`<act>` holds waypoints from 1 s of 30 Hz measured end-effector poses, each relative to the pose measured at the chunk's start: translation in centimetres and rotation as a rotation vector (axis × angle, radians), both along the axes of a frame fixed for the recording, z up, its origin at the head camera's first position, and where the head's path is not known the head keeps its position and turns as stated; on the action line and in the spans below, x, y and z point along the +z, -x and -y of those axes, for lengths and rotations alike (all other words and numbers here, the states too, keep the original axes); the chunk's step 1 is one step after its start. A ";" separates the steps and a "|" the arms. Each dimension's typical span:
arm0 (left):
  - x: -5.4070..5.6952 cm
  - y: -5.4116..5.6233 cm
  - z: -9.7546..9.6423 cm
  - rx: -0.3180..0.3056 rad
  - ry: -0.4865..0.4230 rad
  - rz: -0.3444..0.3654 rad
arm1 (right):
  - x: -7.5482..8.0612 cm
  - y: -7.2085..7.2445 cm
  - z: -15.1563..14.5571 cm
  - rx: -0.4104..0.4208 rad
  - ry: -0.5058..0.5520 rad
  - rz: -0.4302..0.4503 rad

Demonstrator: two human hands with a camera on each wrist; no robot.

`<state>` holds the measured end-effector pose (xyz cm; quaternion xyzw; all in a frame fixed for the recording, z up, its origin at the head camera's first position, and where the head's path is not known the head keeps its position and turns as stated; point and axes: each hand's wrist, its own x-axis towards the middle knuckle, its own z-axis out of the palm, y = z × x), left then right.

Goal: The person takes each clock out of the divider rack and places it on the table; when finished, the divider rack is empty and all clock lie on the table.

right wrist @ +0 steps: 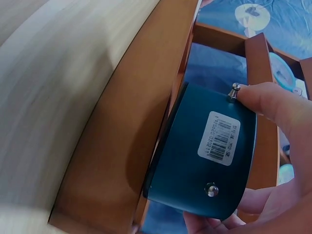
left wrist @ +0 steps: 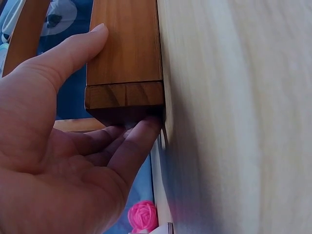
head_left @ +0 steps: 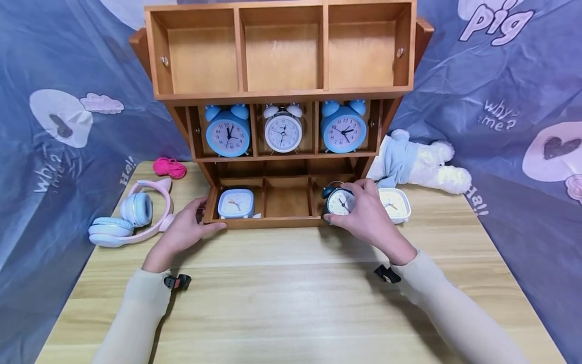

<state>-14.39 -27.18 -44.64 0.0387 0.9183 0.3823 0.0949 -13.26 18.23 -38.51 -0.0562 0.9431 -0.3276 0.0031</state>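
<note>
My right hand [head_left: 369, 210] grips a dark teal twin-bell alarm clock [head_left: 341, 202] at the lower right compartment of the wooden shelf [head_left: 282, 222]. In the right wrist view the underside of the teal clock [right wrist: 209, 146] shows a barcode label and metal feet; the thumb lies by one foot. At the shelf's lower left corner, my left hand [head_left: 188, 230] holds the end of the frame. The left wrist view shows its thumb on one face of the wood [left wrist: 126, 48] and fingers around the end. A light blue square clock [head_left: 236, 203] sits in the lower left compartment.
White square clock [head_left: 394, 205] stands right of the shelf. The middle row holds two blue clocks [head_left: 228, 134] [head_left: 344, 129] and a white twin-bell clock [head_left: 283, 130]. Headphones [head_left: 136, 215] and pink yarn [head_left: 170, 167] lie left; a white plush toy [head_left: 423, 162] lies right.
</note>
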 end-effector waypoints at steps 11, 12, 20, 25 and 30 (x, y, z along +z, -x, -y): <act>-0.1 -0.1 0.0 0.002 -0.005 0.010 | 0.2 -1.1 -3.0 -0.015 -0.028 -0.041; -0.1 -0.1 0.0 0.002 -0.003 0.009 | 0.2 -1.2 -3.2 -0.018 -0.031 -0.042; -0.1 -0.1 -0.1 -0.001 0.000 0.003 | 0.2 -1.5 -4.8 -0.039 -0.044 -0.039; -0.1 -0.1 0.0 -0.006 -0.001 -0.004 | 0.1 -1.4 -6.0 -0.056 -0.058 -0.045; -0.1 -0.1 -0.1 -0.006 -0.009 -0.008 | 0.1 -1.4 -7.0 -0.067 -0.062 -0.061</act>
